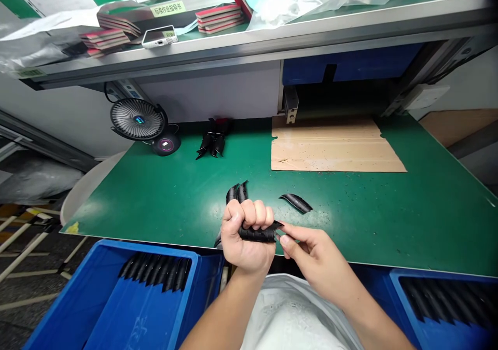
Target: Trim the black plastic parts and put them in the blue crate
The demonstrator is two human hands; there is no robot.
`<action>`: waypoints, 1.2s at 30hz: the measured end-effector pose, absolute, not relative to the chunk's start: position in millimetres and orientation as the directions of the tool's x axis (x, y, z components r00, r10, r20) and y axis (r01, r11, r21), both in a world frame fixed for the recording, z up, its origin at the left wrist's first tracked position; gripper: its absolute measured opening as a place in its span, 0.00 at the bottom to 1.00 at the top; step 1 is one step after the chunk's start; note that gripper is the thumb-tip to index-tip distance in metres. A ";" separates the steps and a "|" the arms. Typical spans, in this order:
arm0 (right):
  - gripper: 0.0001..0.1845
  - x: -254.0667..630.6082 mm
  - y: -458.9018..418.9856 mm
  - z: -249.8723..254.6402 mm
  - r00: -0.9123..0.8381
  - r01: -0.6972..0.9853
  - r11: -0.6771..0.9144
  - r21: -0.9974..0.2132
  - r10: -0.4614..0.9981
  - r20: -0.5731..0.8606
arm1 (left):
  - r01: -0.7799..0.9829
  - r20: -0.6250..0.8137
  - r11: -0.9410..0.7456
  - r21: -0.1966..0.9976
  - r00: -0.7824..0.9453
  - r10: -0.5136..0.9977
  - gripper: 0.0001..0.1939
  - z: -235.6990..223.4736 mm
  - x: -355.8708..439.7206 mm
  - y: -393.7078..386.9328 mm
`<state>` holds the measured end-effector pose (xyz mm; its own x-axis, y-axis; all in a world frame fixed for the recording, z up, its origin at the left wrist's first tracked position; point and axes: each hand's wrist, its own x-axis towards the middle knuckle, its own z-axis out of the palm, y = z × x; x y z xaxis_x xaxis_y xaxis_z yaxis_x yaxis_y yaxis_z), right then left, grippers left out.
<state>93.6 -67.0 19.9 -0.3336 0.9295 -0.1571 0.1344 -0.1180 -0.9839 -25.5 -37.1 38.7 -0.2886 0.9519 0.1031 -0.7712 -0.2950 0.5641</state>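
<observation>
L hand [247,236] clenched in tight fist round black ribbed strip [259,233], held over front edge of smooth green mat [155,205]. R hand [317,256] pinches strip's pointed end, thumb + finger pressed together. 2 more curved strips [237,192] just behind fist, another [296,203] nearby on mat.

Yellow-green label [168,9] reads 标准作业指导书 (standard work instructions); other print too small.

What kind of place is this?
It looks like a factory workstation: there's a green-topped workbench, blue plastic bins holding rows of black ribbed parts, and a yellow work-instruction label.
</observation>
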 end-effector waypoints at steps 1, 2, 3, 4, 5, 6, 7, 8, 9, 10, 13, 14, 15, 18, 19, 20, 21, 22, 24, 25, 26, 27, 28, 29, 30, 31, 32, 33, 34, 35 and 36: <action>0.15 93.4 -68.2 19.1 -0.323 0.170 -0.104 -0.980 0.934 -0.155 | -0.773 0.095 -0.291 0.564 -0.290 0.952 0.19 38.1 -25.1 -37.3; 0.15 93.2 -69.4 18.2 -0.312 0.203 -0.088 -0.975 0.938 -0.149 | -0.775 0.087 -0.288 0.563 -0.291 0.953 0.19 37.6 -24.7 -37.5; 0.14 93.1 -70.6 17.3 -0.302 0.231 -0.069 -0.970 0.943 -0.139 | -0.776 0.080 -0.284 0.563 -0.291 0.953 0.19 37.1 -24.3 -37.7; 0.14 92.9 -71.6 16.5 -0.292 0.257 -0.048 -0.965 0.948 -0.125 | -0.777 0.075 -0.282 0.563 -0.291 0.954 0.19 36.7 -23.9 -37.8; 0.14 92.8 -72.5 15.9 -0.283 0.280 -0.023 -0.960 0.953 -0.105 | -0.778 0.072 -0.279 0.563 -0.291 0.954 0.19 36.4 -23.5 -38.0; 0.15 92.6 -73.2 15.3 -0.276 0.302 0.004 -0.953 0.957 -0.084 | -0.778 0.070 -0.279 0.562 -0.292 0.954 0.19 36.1 -23.2 -38.1; 0.15 92.5 -73.8 14.9 -0.270 0.322 0.030 -0.946 0.961 -0.061 | -0.778 0.072 -0.280 0.562 -0.291 0.954 0.19 36.0 -22.8 -38.3; 0.15 92.5 -74.3 14.5 -0.267 0.339 0.054 -0.939 0.963 -0.041 | -0.778 0.073 -0.280 0.563 -0.291 0.954 0.19 35.9 -22.5 -38.5; 0.15 92.5 -74.8 14.2 -0.268 0.356 0.072 -0.932 0.963 -0.028 | -0.778 0.072 -0.281 0.563 -0.292 0.954 0.19 35.8 -22.2 -38.7; 0.15 92.5 -75.2 13.7 -0.270 0.371 0.087 -0.925 0.963 -0.017 | -0.777 0.072 -0.281 0.563 -0.293 0.953 0.19 35.9 -21.9 -38.9; 0.14 92.7 -77.0 11.4 -0.271 0.438 0.126 -0.890 0.963 0.003 | -0.775 0.060 -0.281 0.567 -0.301 0.952 0.19 36.2 -20.6 -39.2; 0.14 92.7 -77.9 10.2 -0.267 0.476 0.143 -0.868 0.964 0.013 | -0.774 0.054 -0.279 0.568 -0.304 0.951 0.20 36.2 -20.1 -39.1; 0.14 92.7 -78.9 8.7 -0.261 0.521 0.167 -0.837 0.965 0.030 | -0.775 0.047 -0.276 0.569 -0.305 0.951 0.20 36.2 -19.6 -38.8; 0.17 93.1 -83.0 2.2 -0.247 0.685 0.284 -0.671 0.957 0.152 | -0.791 0.008 -0.265 0.552 -0.313 0.950 0.19 35.9 -18.9 -36.5; 0.18 93.6 -84.6 -0.4 -0.250 0.731 0.336 -0.594 0.942 0.226 | -0.802 -0.014 -0.258 0.538 -0.315 0.949 0.19 35.8 -19.1 -35.3; 0.18 94.5 -86.3 -3.1 -0.254 0.763 0.386 -0.519 0.917 0.308 | -0.817 -0.042 -0.249 0.520 -0.316 0.948 0.19 35.8 -19.6 -34.1; 0.19 95.6 -87.8 -5.7 -0.258 0.779 0.428 -0.458 0.885 0.388 | -0.834 -0.075 -0.235 0.499 -0.312 0.947 0.19 36.0 -20.3 -32.8; 0.20 96.9 -89.1 -7.8 -0.250 0.779 0.462 -0.424 0.848 0.467 | -0.852 -0.111 -0.220 0.474 -0.306 0.945 0.18 36.4 -21.2 -31.5; 0.22 99.0 -90.4 -10.3 -0.181 0.726 0.516 -0.456 0.782 0.597 | -0.887 -0.177 -0.187 0.422 -0.283 0.943 0.18 37.4 -22.7 -29.0; 0.23 99.6 -90.0 -10.5 -0.116 0.671 0.528 -0.521 0.769 0.629 | -0.902 -0.204 -0.169 0.398 -0.267 0.942 0.18 37.6 -23.0 -27.8; 0.23 99.7 -88.8 -10.0 -0.048 0.595 0.528 -0.607 0.777 0.628 | -0.916 -0.226 -0.144 0.373 -0.240 0.944 0.18 37.2 -22.5 -26.6; 0.22 99.5 -86.8 -9.2 -0.001 0.501 0.511 -0.698 0.807 0.590 | -0.932 -0.247 -0.101 0.348 -0.195 0.949 0.18 35.9 -21.3 -25.2; 0.20 99.5 -84.2 -8.3 0.011 0.401 0.471 -0.785 0.855 0.519 | -0.944 -0.267 -0.033 0.327 -0.126 0.956 0.18 33.2 -19.3 -23.9; 0.17 100.3 -81.1 -7.9 -0.002 0.312 0.403 -0.860 0.906 0.424 | -0.947 -0.283 0.052 0.317 -0.042 0.958 0.17 28.9 -16.4 -22.5; 0.14 102.3 -77.8 -8.3 -0.022 0.237 0.316 -0.919 0.947 0.320 | -0.933 -0.292 0.137 0.332 0.037 0.956 0.17 22.6 -13.1 -21.0; 0.11 106.4 -74.5 -10.1 -0.030 0.177 0.224 -0.958 0.975 0.222 | -0.898 -0.287 0.214 0.384 0.104 0.952 0.17 14.2 -9.7 -19.6; 0.09 113.0 -71.3 -13.4 -0.012 0.130 0.136 -0.982 0.991 0.136 | -0.835 -0.263 0.259 0.485 0.143 0.954 0.18 3.8 -6.5 -18.1; 0.10 122.2 -68.2 -18.6 0.039 0.100 0.059 -0.993 0.997 0.063 | -0.726 -0.215 0.264 0.635 0.162 0.963 0.22 -8.6 -4.0 -16.4; 0.12 133.9 -65.3 -25.6 0.116 0.095 -0.001 -0.995 0.993 0.010 | -0.556 -0.143 0.219 0.802 0.177 0.974 0.26 -22.3 -2.4 -14.4; 0.15 147.4 -62.4 -34.4 0.206 0.128 -0.048 -0.991 0.978 -0.020 | -0.318 -0.056 0.121 0.940 0.205 0.977 0.27 -37.0 -1.7 -12.0; 0.17 162.0 -59.5 -44.5 0.288 0.210 -0.092 -0.973 0.957 -0.028 | -0.034 0.020 -0.011 0.999 0.273 0.962 0.26 -51.8 -1.7 -9.2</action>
